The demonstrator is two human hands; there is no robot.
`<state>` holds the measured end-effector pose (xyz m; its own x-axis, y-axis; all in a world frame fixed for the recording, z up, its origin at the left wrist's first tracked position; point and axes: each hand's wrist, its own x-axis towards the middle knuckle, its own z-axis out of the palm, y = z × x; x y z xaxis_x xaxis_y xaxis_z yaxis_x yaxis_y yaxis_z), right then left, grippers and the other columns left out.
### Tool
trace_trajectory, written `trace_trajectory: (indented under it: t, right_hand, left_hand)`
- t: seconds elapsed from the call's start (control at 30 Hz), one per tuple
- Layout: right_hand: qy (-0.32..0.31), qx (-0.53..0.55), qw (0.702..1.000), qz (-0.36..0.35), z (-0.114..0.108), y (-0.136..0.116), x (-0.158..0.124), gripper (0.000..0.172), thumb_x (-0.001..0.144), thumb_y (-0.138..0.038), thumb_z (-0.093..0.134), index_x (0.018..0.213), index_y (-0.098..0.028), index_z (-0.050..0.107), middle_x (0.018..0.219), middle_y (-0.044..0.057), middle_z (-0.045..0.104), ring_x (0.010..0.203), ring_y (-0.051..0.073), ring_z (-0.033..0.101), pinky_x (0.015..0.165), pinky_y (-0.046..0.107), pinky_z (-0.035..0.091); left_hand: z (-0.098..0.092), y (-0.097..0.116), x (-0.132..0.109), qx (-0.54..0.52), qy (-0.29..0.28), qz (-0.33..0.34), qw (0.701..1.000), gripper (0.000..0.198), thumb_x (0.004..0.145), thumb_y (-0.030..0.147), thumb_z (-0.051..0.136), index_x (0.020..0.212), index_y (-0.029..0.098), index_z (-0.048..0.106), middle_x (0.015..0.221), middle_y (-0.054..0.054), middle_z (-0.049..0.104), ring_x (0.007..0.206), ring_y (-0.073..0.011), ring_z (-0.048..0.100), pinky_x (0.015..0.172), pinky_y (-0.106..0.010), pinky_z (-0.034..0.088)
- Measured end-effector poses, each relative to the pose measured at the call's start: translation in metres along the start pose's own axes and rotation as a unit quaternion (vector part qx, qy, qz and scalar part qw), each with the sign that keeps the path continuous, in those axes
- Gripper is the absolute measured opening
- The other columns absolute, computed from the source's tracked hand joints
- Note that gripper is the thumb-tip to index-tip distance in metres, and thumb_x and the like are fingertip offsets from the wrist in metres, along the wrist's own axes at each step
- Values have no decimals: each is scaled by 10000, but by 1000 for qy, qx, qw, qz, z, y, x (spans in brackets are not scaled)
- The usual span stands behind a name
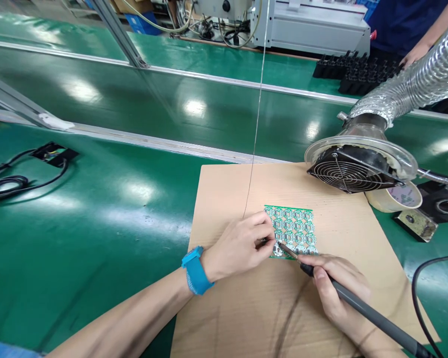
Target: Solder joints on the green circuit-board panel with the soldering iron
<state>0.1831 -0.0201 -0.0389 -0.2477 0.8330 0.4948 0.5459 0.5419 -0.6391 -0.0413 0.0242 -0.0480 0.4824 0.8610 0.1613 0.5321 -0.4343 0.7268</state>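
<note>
A small green circuit board panel [294, 226] lies on a brown cardboard sheet [224, 199]. My left hand [242, 246], with a blue wrist strap [194, 271], pinches a thin solder wire [257, 124] that runs up out of view. Its fingertips rest at the panel's lower left corner. My right hand [339, 293] is closed on a grey soldering iron [362, 306]. The iron's tip touches the board right beside the left fingertips.
A fume extractor fan [353, 166] on a silver flexible duct [421, 74] hangs over the cardboard's far right corner. A tape roll [399, 199] and an iron stand [433, 209] sit to the right. Black cables [7, 181] lie left. Another person's arm [425, 42] reaches over black trays [354, 72].
</note>
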Motion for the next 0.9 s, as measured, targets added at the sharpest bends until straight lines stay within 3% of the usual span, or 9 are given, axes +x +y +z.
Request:
trace_trajectory:
  t: [0.27,0.43,0.57,0.7,0.9]
  right_hand:
    - [0,2,1000,-6,0,1,-1,227,918,-154,512,962,-246,715,851,-46,770,741,129,741,693,260,587]
    - [7,6,1000,-8,-1,3,-4,224,916,-140,515,967,-239,710,852,-36,768,745,128,736,691,264,580]
    - [7,0,1000,-17,-5,8,-12,242,912,-129,519,1012,-246,706,884,-27,766,794,134,731,730,279,579]
    - [-7,13,1000,-16,-5,12,-17,260,915,-135,521,1060,-257,699,934,-26,763,837,141,726,757,296,583]
    - [-18,8,1000,-11,-2,6,-10,227,926,-172,524,1037,-260,702,902,-47,761,806,128,725,728,285,580]
  left_hand:
    - [2,-1,-1,74,-2,32,997,130,903,144,532,799,179,601,946,-11,608,751,-114,573,624,-261,442]
    - [-2,2,1,-23,6,-4,1000,149,861,95,546,783,208,602,917,-15,599,717,-118,539,584,-268,429]
    - [-6,4,4,-129,15,-47,990,139,831,70,551,751,174,598,871,6,572,668,-71,489,551,-224,368]
    - [-8,3,5,-136,-2,-67,988,131,811,64,541,721,154,575,898,12,574,614,-43,425,540,-216,335]
    - [-8,1,4,-103,5,-48,994,134,759,28,546,713,152,525,883,19,571,634,-46,442,566,-213,343]
